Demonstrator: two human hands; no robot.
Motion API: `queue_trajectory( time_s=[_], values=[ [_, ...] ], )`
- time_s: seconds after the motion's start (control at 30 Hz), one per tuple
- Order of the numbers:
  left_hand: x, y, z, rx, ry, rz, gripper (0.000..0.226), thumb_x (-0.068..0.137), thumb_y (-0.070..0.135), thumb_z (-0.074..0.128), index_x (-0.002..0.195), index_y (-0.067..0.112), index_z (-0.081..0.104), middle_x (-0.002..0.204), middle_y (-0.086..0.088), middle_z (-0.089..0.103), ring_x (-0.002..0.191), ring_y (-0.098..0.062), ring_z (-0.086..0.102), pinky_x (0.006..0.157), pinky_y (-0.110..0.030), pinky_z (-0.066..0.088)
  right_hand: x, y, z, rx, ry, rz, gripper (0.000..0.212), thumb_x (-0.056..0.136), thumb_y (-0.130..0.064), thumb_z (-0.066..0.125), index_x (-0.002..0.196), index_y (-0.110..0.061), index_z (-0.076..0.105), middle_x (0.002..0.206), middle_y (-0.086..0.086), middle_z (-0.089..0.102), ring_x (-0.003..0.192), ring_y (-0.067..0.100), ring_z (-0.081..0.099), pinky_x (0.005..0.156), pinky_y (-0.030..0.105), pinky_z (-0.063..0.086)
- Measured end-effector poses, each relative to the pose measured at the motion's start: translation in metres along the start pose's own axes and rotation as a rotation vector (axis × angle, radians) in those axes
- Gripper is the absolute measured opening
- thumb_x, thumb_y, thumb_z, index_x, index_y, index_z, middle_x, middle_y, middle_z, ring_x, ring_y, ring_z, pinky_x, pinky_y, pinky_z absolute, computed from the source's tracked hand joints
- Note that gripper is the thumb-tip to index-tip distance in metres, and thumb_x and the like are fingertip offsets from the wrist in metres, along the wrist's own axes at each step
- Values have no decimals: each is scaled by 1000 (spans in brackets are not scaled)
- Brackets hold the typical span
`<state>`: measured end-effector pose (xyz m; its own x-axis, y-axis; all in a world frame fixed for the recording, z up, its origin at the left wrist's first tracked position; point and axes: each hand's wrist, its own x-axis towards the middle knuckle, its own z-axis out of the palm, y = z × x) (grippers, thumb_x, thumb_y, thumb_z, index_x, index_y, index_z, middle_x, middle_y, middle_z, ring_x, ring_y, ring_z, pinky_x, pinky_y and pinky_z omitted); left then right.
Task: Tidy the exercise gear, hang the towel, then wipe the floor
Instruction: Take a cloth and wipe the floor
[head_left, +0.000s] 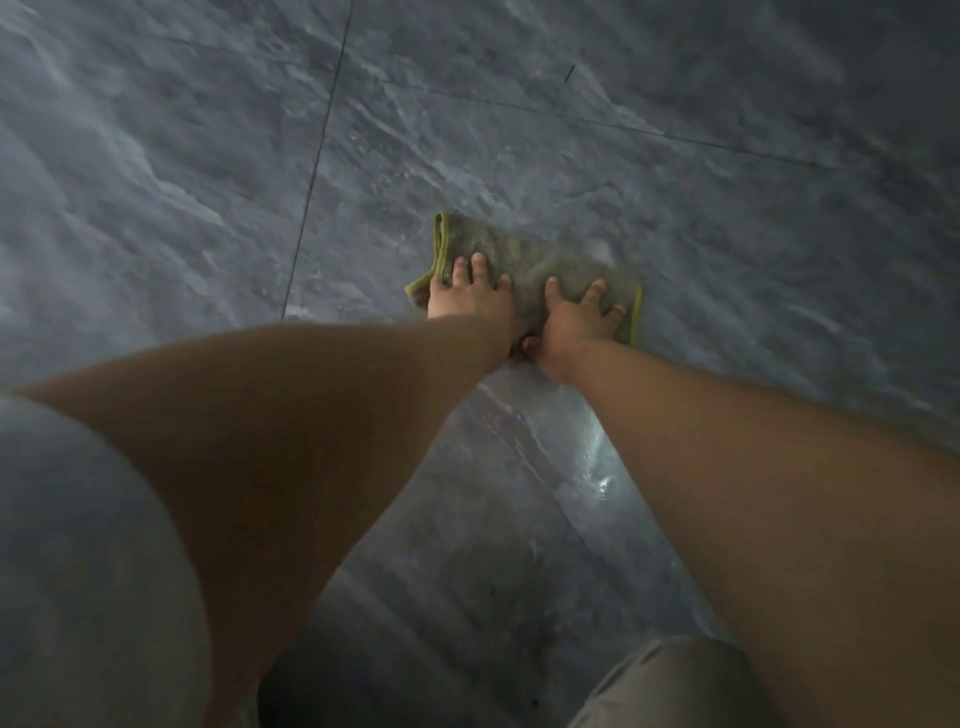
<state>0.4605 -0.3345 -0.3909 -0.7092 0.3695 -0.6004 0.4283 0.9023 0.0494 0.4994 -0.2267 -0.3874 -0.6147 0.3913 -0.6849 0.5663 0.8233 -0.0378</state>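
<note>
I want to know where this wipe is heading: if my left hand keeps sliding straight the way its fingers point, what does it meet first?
The left hand lies flat on the cloth, fingers pointing away. Ahead lies only bare floor; a tile seam crosses first.

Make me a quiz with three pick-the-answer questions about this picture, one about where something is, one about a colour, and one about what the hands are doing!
1. Where is the cloth?
A. hanging on a hook
B. flat on the tiled floor
C. folded on a shelf

2. What colour is the cloth's edging?
A. red
B. white
C. yellow-green

3. What are the left hand and right hand doing?
A. both pressing flat on the cloth, fingers spread
B. one lifting the cloth into the air
C. both held away from the cloth

Answers:
1. B, the cloth lies on the grey tiles.
2. C, a yellow-green border shows at both ends.
3. A, both palms lie on top of the cloth, side by side.
</note>
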Motion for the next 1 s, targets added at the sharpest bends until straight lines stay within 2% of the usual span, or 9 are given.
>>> queue_trajectory(
  time_s=[0.17, 0.27, 0.33, 0.47, 0.5, 0.63, 0.73, 0.83, 1.0],
  values=[
    [-49, 27, 28, 18, -44, 65, 80, 97, 48, 51, 158, 20, 8, 164, -18, -8, 151, -36, -3, 120, -54, 10, -54, 37, 43, 144, -3, 96, 85, 95, -41, 60, 155, -42, 1, 162, 11, -24, 147, 46, -12, 114, 61, 17],
    [-71, 46, 39, 73, -56, 108, 73, 98, 42, 49, 158, 16, 14, 164, -19, -4, 151, -37, 0, 119, -56, 10, -86, 47, 70, 193, -23, 198, 90, 93, -47, 60, 155, -40, -5, 161, 13, -24, 147, 46, -12, 114, 62, 14],
    [-87, 59, 45, 161, -51, 151, 76, 96, 45, 53, 156, 11, 19, 163, -22, 2, 150, -38, 5, 120, -54, 9, -104, 54, 87, 235, -37, 251, 94, 93, -49, 60, 155, -39, -9, 160, 15, -26, 147, 47, -14, 115, 61, 12],
    [-116, 86, 64, 226, -35, 266, 62, 104, 43, 24, 153, 5, 26, 162, -25, 6, 150, -38, 8, 121, -50, 9, -132, 69, 125, 334, -90, 390, 100, 92, -45, 63, 152, -40, -17, 160, 15, -28, 147, 47, -16, 114, 63, 14],
    [-121, 92, 71, 218, -46, 290, 60, 105, 41, 23, 153, 5, 28, 162, -24, 5, 150, -38, 7, 120, -50, 13, -138, 74, 131, 343, -92, 415, 101, 92, -46, 63, 153, -39, -17, 160, 15, -27, 146, 47, -16, 114, 64, 14],
    [-127, 99, 96, 157, 23, 353, 65, 96, 45, 48, 150, 12, 33, 163, -20, 7, 150, -35, 6, 109, -57, 30, -149, 98, 139, 365, -98, 450, 107, 85, -52, 69, 154, -40, -12, 162, 14, -23, 148, 45, -13, 115, 59, 14],
    [-130, 105, 101, 141, 38, 362, 70, 93, 51, 47, 149, 14, 32, 163, -19, 7, 150, -34, 6, 108, -63, 27, -155, 115, 137, 403, -72, 435, 103, 83, -59, 66, 155, -39, -6, 164, 15, -15, 149, 41, -8, 117, 54, 15],
    [-134, 116, 103, 125, 32, 363, 73, 89, 51, 58, 147, 16, 32, 164, -16, 4, 151, -32, 2, 109, -69, 23, -160, 131, 138, 431, -46, 434, 96, 88, -58, 59, 157, -33, -2, 162, 23, -13, 150, 40, -8, 119, 50, 12],
    [-129, 121, 106, 98, -2, 385, 81, 86, 55, 65, 150, 25, 26, 166, -4, -3, 152, -25, -6, 109, -75, 14, -161, 143, 135, 428, -43, 459, 94, 91, -56, 56, 157, -29, -6, 161, 26, -12, 150, 41, -8, 119, 50, 13]
  ],
)
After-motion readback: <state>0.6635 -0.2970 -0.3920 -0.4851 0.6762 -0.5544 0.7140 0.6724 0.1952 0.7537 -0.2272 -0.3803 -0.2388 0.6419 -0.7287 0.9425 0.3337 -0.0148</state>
